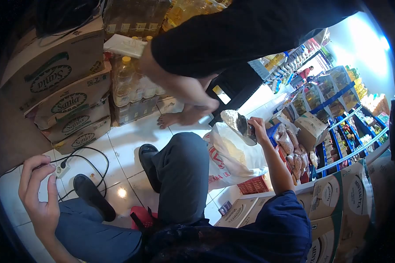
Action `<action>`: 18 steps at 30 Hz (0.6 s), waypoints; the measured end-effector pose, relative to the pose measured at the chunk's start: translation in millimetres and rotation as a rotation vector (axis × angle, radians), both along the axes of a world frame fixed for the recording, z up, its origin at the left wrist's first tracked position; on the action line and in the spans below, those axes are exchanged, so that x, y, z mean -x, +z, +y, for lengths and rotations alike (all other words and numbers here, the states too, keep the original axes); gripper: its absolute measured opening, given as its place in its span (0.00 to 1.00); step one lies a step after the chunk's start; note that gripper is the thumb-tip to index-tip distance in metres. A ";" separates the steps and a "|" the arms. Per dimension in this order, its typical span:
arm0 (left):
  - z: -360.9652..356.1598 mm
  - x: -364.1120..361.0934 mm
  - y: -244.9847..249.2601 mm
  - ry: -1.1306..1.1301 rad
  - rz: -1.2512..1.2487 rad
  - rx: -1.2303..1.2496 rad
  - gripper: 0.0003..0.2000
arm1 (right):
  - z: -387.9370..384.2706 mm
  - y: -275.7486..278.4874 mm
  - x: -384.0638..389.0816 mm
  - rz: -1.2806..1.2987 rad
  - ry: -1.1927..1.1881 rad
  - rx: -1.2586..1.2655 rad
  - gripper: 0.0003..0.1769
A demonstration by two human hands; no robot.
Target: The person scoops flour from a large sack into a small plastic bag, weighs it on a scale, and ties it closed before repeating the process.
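Observation:
My right hand (258,129) is closed round the handle end of a metal scoop (245,129) heaped with white powder (229,117). The scoop is held above a large open white sack (232,158) with red print, and pale powder shows inside the sack. On the far left my left hand (39,188) is raised over my leg, with its fingers apart and bent and nothing in them. Near it, on the floor, lies a power socket (63,168) with a black cable.
Another person's arm (175,83) and bare foot (169,120) are in front of me. Sania cartons (70,103) are stacked at the left beside wrapped oil bottles (126,79). Bagged goods (292,151), a red crate (254,185) and Minyakita cartons (327,201) stand to the right.

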State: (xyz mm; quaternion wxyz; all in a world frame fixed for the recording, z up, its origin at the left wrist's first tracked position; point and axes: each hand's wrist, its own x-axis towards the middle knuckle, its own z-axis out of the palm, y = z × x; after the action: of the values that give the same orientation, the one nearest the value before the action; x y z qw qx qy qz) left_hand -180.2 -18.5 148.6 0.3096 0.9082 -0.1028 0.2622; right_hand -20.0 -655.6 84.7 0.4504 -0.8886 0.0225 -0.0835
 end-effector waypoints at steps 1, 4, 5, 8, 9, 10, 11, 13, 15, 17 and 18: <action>0.0 -0.3 -0.1 0.000 0.003 0.005 0.05 | -2.8 -1.6 -0.3 -0.005 -0.008 0.012 0.15; -0.3 -0.9 0.8 -0.011 0.001 0.002 0.05 | -4.9 -4.1 0.5 -0.005 -0.030 0.025 0.16; -0.8 -0.8 1.2 -0.011 0.003 0.004 0.05 | -4.9 -3.8 2.0 0.003 -0.035 0.016 0.16; -1.3 -0.7 2.3 -0.017 0.000 0.006 0.05 | -2.2 -1.2 6.0 0.021 -0.043 0.006 0.15; -1.3 -1.1 2.0 -0.023 -0.004 0.007 0.05 | -2.5 -0.6 7.0 0.026 -0.045 0.006 0.15; -1.4 -1.4 1.9 -0.029 -0.009 0.007 0.05 | -5.1 -1.8 7.0 0.009 -0.035 0.037 0.15; -2.3 -1.5 2.0 -0.025 -0.018 0.014 0.05 | -8.4 -3.9 6.1 -0.010 -0.026 0.068 0.15; -4.7 -1.2 2.6 -0.016 -0.035 0.027 0.05 | -11.7 -7.4 5.7 -0.028 -0.017 0.094 0.15; -2.2 -0.1 0.9 0.002 -0.025 0.029 0.04 | -12.4 -10.1 6.5 -0.029 -0.019 0.086 0.15; -1.9 0.5 1.2 0.023 -0.041 0.028 0.04 | -11.3 -10.2 7.2 -0.011 -0.025 0.105 0.15; -3.0 0.3 2.7 0.036 -0.062 0.027 0.04 | -11.5 -10.6 7.9 -0.003 -0.029 0.115 0.15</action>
State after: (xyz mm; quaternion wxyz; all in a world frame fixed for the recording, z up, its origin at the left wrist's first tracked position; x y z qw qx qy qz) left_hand -180.5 -21.4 151.3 0.3138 0.8971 -0.0923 0.2972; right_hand -27.8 -667.1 74.0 0.3973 -0.9125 0.0298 -0.0924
